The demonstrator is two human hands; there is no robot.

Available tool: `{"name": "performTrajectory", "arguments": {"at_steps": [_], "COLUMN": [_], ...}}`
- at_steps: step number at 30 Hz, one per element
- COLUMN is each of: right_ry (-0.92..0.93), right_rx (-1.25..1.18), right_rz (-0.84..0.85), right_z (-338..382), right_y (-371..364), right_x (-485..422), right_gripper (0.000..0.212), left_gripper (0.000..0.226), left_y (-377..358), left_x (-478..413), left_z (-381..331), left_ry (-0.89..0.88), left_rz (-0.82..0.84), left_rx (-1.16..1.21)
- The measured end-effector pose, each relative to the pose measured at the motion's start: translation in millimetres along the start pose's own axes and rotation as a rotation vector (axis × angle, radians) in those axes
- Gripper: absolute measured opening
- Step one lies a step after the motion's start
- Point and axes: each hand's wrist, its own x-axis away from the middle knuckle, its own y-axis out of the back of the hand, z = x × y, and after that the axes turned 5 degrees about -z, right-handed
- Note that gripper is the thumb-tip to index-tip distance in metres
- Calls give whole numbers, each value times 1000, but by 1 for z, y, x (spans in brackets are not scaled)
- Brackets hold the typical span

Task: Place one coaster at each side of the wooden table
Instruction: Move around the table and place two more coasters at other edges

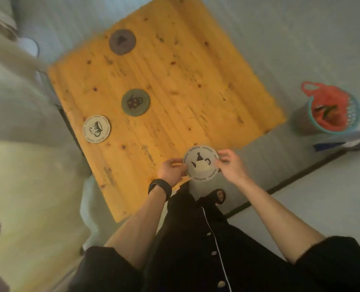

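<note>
Pinching a pale coaster (201, 164) at opposite rims, the left hand (171, 170) and the right hand (231, 164) are seen at about 6 o'clock of the counter (196, 85), just at its near edge. Each grip is pressed on the rim, thumb and fingers closed on the disc, so the printed face is kept up and flat; this two-handed hold is judged to steady the coaster for laying down on the near side. The disc hangs half over the wood and half over the floor, and whether it touches the counter cannot be told.

Farther in, a white coaster (97, 128) is lying close to the 9 o'clock edge, a green coaster (135, 102) sits just beyond it toward the middle, and a dark grey coaster (122, 41) is set near the 11 o'clock corner. The 3 o'clock side is left bare, with broad open wood for a reach. A basket with a red bag (333, 111) stands on the floor well apart from that edge.
</note>
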Motion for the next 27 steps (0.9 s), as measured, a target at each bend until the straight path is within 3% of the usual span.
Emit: {"name": "performTrajectory", "arguments": {"at_steps": [12,17,27], "right_ry": [160,135,111], "right_rx": [279,399,530], "right_rz": [156,243,246], "right_z": [83,85,65], "right_y": [-15,-34,-38], "right_x": [-104,-122,-136], "right_gripper": [21,25,25], "left_gripper": [28,25,11], "left_y": [-7,-4,-17], "left_x": [-69,-82,-89], "left_z": [-34,-27,-11], "left_ry": [153,242,217], "left_rz": [-327,-351,-393], "left_rx": [102,78,-62]}}
